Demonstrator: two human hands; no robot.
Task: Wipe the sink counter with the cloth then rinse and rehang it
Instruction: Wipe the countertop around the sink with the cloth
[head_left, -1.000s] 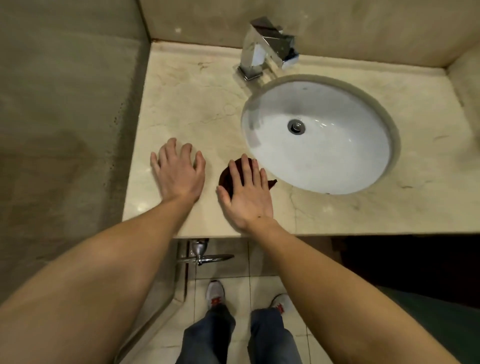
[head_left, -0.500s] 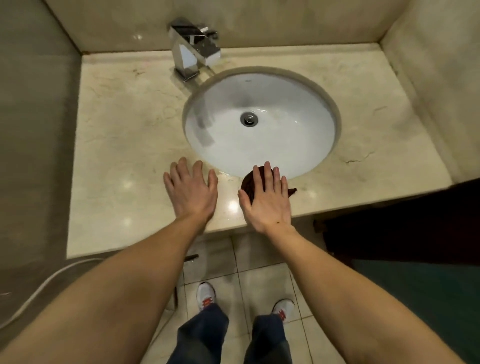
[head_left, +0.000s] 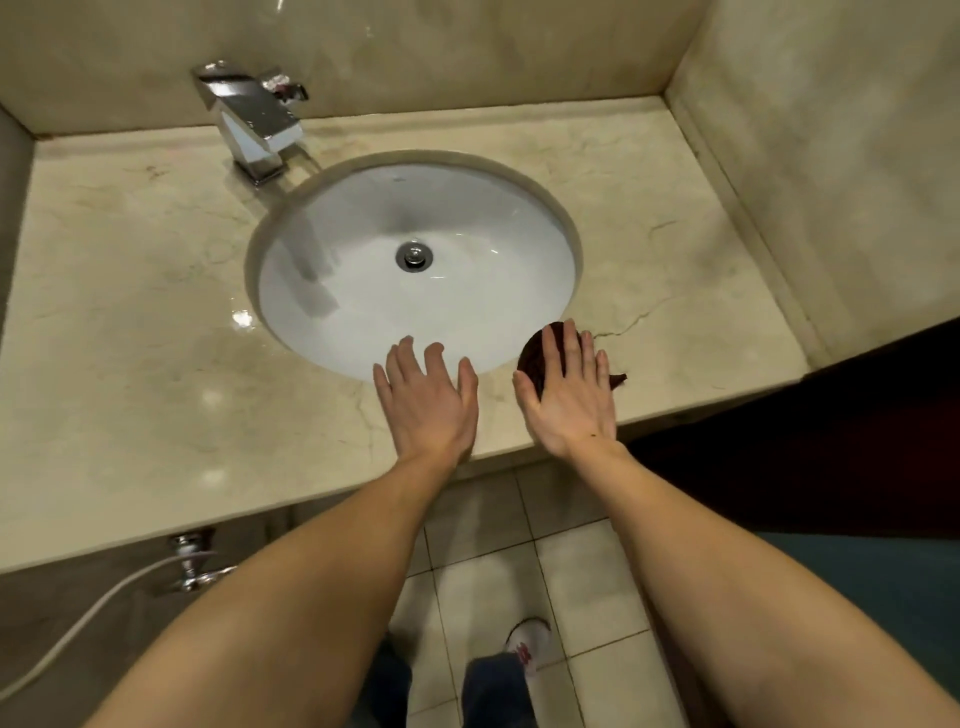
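Note:
A dark maroon cloth lies bunched on the beige marble counter, just right of the white oval sink's front rim. My right hand presses flat on the cloth, fingers straight and spread, covering most of it. My left hand rests flat and empty on the counter's front strip, its fingertips reaching over the basin's front edge. A square chrome faucet stands at the back left of the basin.
Marble walls close the counter at the back and right. A crack runs across the counter right of the cloth. Below the front edge are a chrome valve with a hose, tiled floor and my shoes.
My right hand has slid the cloth rightward along the counter's front edge, from left of the sink to its right front. My left hand followed along the front strip.

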